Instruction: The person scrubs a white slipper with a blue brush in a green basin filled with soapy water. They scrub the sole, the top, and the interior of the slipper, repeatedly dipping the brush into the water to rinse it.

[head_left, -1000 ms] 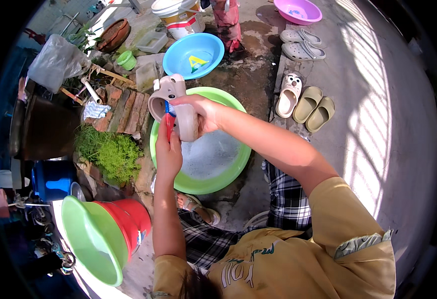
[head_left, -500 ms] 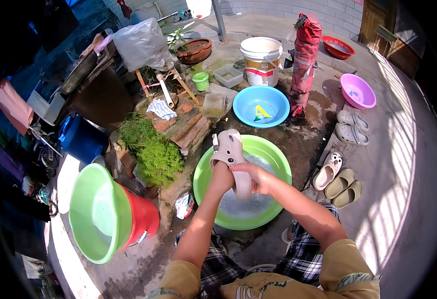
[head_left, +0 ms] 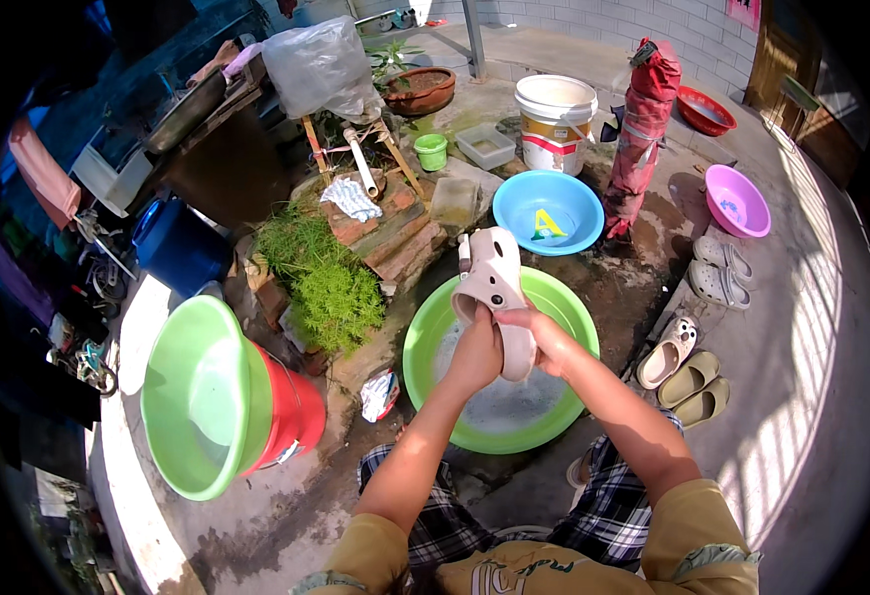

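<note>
Fingers: both sets closed on one pale clog (head_left: 494, 288). Left hand (head_left: 476, 349) wraps its lower side from beneath; right hand (head_left: 544, 335) grips the heel end from the right. Whether a brush sits in either palm cannot be told here.

Clog: held upright, toe pointing away, above the far-left rim of the green basin (head_left: 425, 337), clear of the water.

Change: a second ago the clog was at the same rim with a blue-handled brush showing in the left hand; half a second ago and now no brush is visible and both hands clasp the clog. The view has swung, so more of the yard shows; the basin has not moved. Judged: scrubbing has paused and the clog is being turned or looked over.

Basin: on the concrete floor, between the person's knees, holding cloudy water.

Around it:
- blue basin (head_left: 524, 203), just beyond, with a yellow item inside
- second green basin (head_left: 182, 397) tilted on a red bucket (head_left: 296, 412), to the left
- three clogs (head_left: 688, 375) and a grey pair (head_left: 720, 273), on the floor to the right
- pink basin (head_left: 737, 198), far right
- white bucket (head_left: 554, 124), far side
</note>
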The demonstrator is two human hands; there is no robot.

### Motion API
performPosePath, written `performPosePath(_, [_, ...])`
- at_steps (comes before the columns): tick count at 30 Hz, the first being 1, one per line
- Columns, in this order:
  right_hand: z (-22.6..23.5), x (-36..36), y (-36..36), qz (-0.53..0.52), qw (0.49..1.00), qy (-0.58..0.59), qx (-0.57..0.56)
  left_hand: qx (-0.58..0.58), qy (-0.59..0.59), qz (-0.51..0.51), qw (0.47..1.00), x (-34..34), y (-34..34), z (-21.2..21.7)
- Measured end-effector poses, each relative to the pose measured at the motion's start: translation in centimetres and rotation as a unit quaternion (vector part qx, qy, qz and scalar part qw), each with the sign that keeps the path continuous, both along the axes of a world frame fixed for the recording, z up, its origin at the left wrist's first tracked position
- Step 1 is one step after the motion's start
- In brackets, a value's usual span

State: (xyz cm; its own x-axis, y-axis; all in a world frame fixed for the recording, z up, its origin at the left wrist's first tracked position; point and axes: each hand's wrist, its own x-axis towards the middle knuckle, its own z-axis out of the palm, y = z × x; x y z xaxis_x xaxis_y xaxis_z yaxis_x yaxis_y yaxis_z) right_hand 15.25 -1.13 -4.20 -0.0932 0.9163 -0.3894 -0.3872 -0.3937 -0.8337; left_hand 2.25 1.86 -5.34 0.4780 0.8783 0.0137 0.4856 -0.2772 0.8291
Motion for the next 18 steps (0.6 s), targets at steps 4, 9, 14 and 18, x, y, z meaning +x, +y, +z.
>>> performPosePath(4, [0.4,5.1,1.9,-0.063,0.991,0.119,-0.017,0.039,-0.025,-0.128,0.991,-0.1,-2.4,1.0])
performPosePath(9, [0.3,-2.0,-1.3,0.022,0.998,0.056,-0.026,-0.07,-0.086,-0.01,0.994,-1.0,2.4,-0.7])
performPosePath(14, [-0.1,0.5,0.9,-0.027,0.998,0.019,0.05,0.057,0.118,0.021,0.991,0.2,0.2,-1.0])
performPosePath(18, [0.7,4.9,1.9,-0.085,0.992,0.071,0.052,0.074,0.101,-0.106,0.987,0.6,-3.2,0.1])
